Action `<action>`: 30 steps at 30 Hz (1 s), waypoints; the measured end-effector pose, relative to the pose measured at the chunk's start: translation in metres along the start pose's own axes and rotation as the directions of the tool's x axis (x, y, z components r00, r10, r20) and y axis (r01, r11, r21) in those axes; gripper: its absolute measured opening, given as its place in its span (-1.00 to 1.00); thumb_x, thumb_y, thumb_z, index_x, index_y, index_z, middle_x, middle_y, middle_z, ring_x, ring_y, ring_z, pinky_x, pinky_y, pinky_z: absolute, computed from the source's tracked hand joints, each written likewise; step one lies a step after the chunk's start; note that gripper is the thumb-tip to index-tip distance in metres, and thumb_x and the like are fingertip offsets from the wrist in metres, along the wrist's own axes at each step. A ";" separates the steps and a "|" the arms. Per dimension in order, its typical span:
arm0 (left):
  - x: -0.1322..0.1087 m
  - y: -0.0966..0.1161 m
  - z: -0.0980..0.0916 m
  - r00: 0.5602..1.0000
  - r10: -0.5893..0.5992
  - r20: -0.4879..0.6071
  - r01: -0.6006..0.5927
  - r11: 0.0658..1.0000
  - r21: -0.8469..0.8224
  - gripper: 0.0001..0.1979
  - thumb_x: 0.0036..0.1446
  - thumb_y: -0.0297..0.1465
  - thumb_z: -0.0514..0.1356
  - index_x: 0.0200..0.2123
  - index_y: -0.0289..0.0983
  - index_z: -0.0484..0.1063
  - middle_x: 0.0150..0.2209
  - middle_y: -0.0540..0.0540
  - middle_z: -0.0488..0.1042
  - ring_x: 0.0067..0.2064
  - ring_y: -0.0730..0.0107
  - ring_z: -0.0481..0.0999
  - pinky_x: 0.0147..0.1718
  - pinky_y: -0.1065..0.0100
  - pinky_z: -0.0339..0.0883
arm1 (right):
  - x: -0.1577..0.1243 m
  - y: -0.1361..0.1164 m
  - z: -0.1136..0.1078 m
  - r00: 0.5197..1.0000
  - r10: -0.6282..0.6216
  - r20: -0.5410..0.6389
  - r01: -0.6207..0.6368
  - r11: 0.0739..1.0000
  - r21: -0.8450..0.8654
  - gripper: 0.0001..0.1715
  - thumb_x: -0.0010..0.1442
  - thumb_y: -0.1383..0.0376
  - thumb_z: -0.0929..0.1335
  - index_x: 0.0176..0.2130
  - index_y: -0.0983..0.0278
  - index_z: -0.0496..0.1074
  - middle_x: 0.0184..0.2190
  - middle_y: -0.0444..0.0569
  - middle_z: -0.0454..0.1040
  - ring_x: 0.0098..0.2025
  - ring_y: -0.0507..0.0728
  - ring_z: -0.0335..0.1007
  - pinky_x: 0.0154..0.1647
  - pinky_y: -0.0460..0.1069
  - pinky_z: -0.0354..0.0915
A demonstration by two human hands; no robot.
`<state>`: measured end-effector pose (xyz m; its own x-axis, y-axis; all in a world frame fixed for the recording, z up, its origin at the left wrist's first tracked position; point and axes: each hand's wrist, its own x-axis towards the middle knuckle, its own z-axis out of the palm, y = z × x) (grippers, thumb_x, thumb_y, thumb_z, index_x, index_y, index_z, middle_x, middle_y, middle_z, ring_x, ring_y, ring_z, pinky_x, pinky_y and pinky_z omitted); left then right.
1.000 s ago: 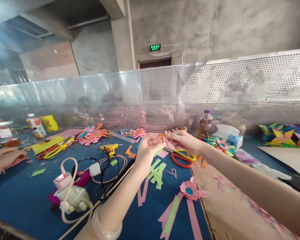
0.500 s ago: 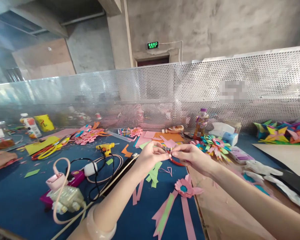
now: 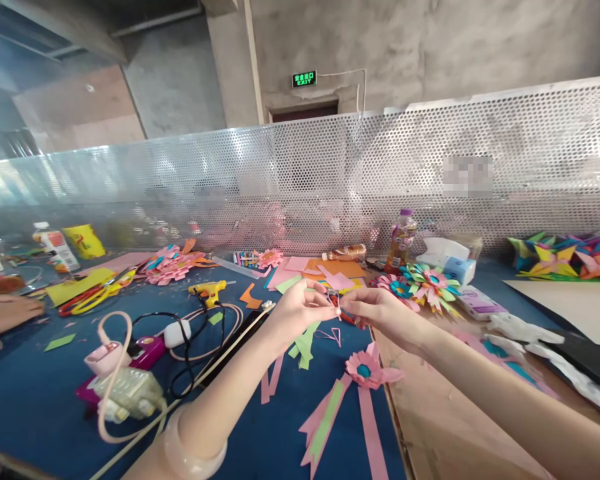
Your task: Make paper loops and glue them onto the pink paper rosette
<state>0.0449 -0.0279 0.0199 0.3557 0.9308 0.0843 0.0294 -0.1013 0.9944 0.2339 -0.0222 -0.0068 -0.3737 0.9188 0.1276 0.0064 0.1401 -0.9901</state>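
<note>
Above the middle of the blue tabletop [image 3: 145,293], just in front of the person, two bare hands come together almost fingertip to fingertip. The left hand [image 3: 300,312] and the right hand [image 3: 380,312] each have thumb and forefinger drawn nearly closed, and between those tips they pinch a small, thin, pinkish looped piece [image 3: 334,293]. It seems to stand up out of the pinch, though it is too slight for me to be sure of its long axis. Neither hand is nearer: the piece sits right where their tips meet, reached from either side.

Nearer the person, below the right hand, lies a pink paper flower with a round blue centre [image 3: 364,371], its pink and green paper tails running toward the wearer. Pale green paper strips [image 3: 306,345] lie loose under the left hand.

As for writing, the lit green sign on the wall [image 3: 304,79] reads "EXIT" beneath "安全出口". The labels on the clear purple-capped bottle [image 3: 400,245], the white-capped bottle with a peach-coloured print [image 3: 57,248] and the purple-and-white box [image 3: 481,303] are too small for me to read, and I can't pick out any brand.
</note>
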 end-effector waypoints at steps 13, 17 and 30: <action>-0.002 0.000 0.001 1.000 -0.018 -0.009 0.018 1.000 -0.018 -0.63 -0.17 -0.48 0.32 -0.28 -0.26 0.25 -0.44 -0.05 0.49 -0.31 0.30 0.50 -0.21 0.25 0.26 | -0.003 -0.001 0.004 1.000 -0.014 -0.003 0.014 0.999 0.029 -0.72 -0.03 0.13 0.46 -0.39 0.30 0.51 -0.51 -0.13 0.38 -0.51 -0.03 0.19 -0.48 -0.07 0.10; -0.001 -0.002 0.000 1.000 -0.009 0.010 0.008 1.000 0.006 -0.62 -0.14 -0.47 0.32 -0.25 -0.27 0.25 -0.43 -0.05 0.48 -0.31 0.32 0.49 -0.21 0.25 0.26 | -0.005 -0.003 0.004 1.000 -0.009 0.010 0.009 1.000 0.027 -0.76 0.00 0.15 0.45 -0.39 0.29 0.50 -0.51 -0.14 0.38 -0.50 -0.04 0.20 -0.46 -0.08 0.13; -0.002 0.000 0.000 0.999 -0.026 0.020 0.025 0.999 0.030 -0.64 -0.14 -0.45 0.33 -0.26 -0.27 0.26 -0.42 -0.05 0.49 -0.32 0.35 0.47 -0.24 0.29 0.24 | -0.006 -0.004 0.003 1.000 0.006 -0.015 -0.007 0.998 -0.058 -0.77 0.02 0.16 0.43 -0.39 0.29 0.50 -0.52 -0.13 0.40 -0.52 -0.03 0.24 -0.48 -0.08 0.16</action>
<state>0.0447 -0.0297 0.0199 0.3735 0.9259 0.0573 0.0666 -0.0884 0.9939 0.2332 -0.0293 -0.0036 -0.3600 0.9249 0.1220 0.0633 0.1547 -0.9859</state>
